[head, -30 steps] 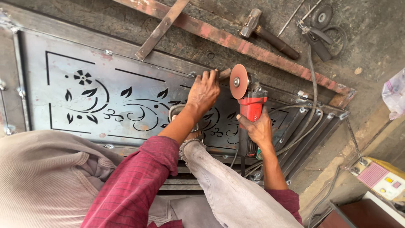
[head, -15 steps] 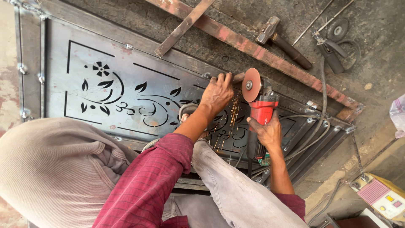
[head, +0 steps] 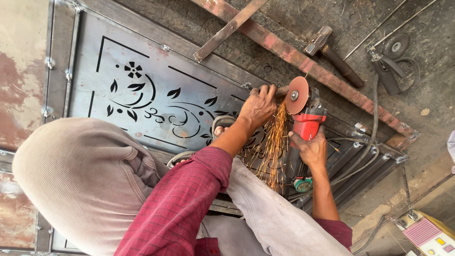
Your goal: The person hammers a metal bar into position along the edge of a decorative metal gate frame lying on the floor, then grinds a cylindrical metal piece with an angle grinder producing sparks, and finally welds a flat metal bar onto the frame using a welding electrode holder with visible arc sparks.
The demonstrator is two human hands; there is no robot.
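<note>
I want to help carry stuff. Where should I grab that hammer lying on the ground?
Grab the hammer by its long dark handle, near the middle, reaching down from above. The handle lies flat and bare on the ground, pointing away from the sparking grinder; the heavy metal head sits at the other end.

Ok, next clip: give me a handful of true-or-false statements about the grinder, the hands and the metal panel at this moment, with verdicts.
1. The right hand holds the red angle grinder by its body. True.
2. Sparks stream from the grinding disc toward the person. True.
3. The left hand rests on the hammer. False: it grips the handle beside the disc; the hammer lies untouched on the ground beyond the rusty bar.
4. The metal panel is plain, uncut sheet. False: it carries cut-out flower, leaf and scroll shapes.
5. The grinder's disc is blue. False: it is reddish-orange.
</note>
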